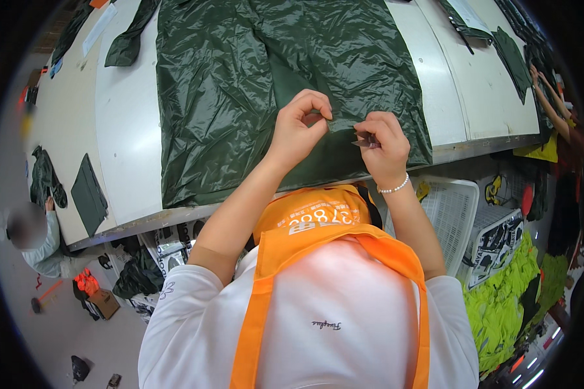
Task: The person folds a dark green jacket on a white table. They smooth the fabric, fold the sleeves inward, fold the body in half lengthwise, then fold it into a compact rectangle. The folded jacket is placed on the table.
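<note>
A shiny dark green garment [214, 97] lies spread and wrinkled over the table, its near edge at the table's front. My left hand [295, 133] hovers close over its middle with thumb and forefinger pinched together. Whatever that pinch holds, if anything, is too small to make out. Just to the right, my right hand [389, 148] is closed around a small pair of thread snips [363, 141], whose pointed metal blades stick out toward the left hand. The snips' handles are mostly hidden in the palm.
Dark green pieces, one of them folded [88, 194], lie on the white table [128, 123]. White plastic baskets [442, 217] and neon yellow garments [499, 318] are below its edge at right. One person [42, 240] is at far left; another person's arms [553, 107] reach in at far right.
</note>
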